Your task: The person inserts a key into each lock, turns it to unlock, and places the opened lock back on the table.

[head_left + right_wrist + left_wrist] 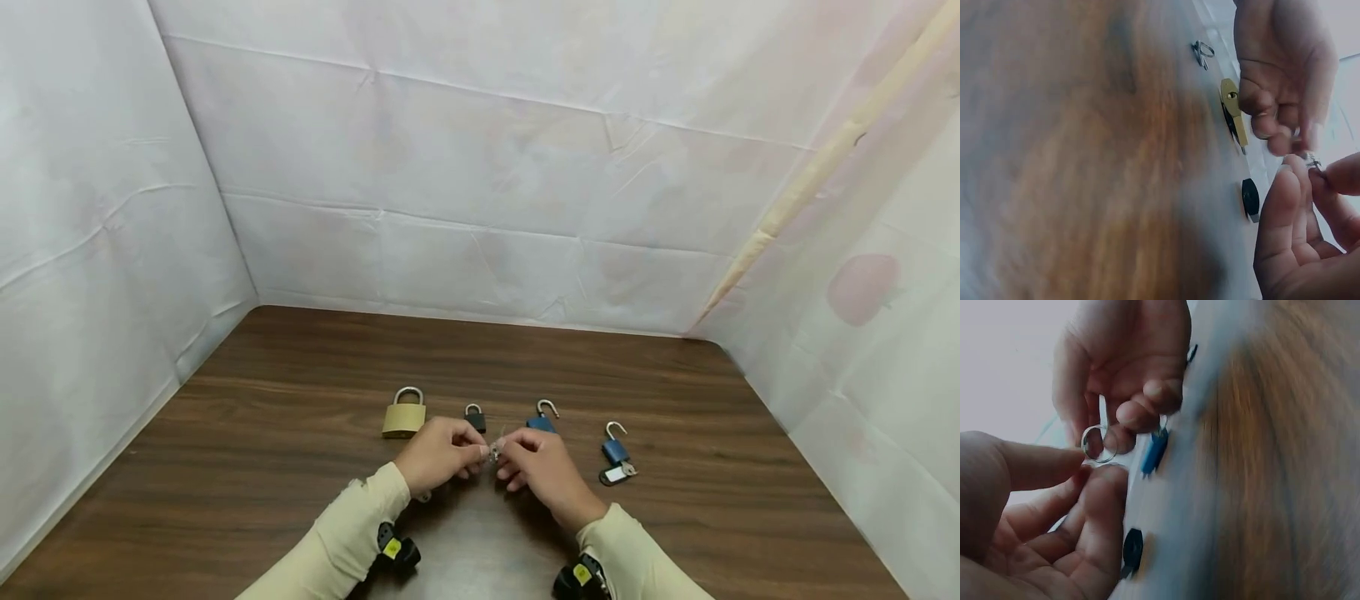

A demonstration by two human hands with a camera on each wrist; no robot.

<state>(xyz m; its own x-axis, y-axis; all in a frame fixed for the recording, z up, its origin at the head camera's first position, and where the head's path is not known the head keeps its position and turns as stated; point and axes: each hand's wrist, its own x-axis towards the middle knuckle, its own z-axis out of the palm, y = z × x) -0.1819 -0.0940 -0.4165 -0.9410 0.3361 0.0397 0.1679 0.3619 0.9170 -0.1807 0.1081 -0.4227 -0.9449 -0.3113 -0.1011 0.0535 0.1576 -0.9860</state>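
Over the middle of the table, my left hand point(442, 454) and right hand point(543, 471) meet fingertip to fingertip at a small metal key ring point(494, 452). In the left wrist view the split ring point(1099, 444) stands upright, its lower edge pinched by my left thumb and index finger. A thin silvery strip point(1102, 411) runs from the ring toward my right hand. From the right wrist view, my right thumb and index finger pinch small metal pieces point(1313, 161) at the ring, mostly hidden by the fingers.
Behind the hands stand a large brass padlock point(403, 419), a small black padlock point(476, 421) and a blue padlock point(540, 424) with its shackle open. Right of them lies another opened blue padlock point(615, 451), beside a black-and-white key tag point(617, 474). Keys on a ring point(1202, 55) lie near my left wrist.
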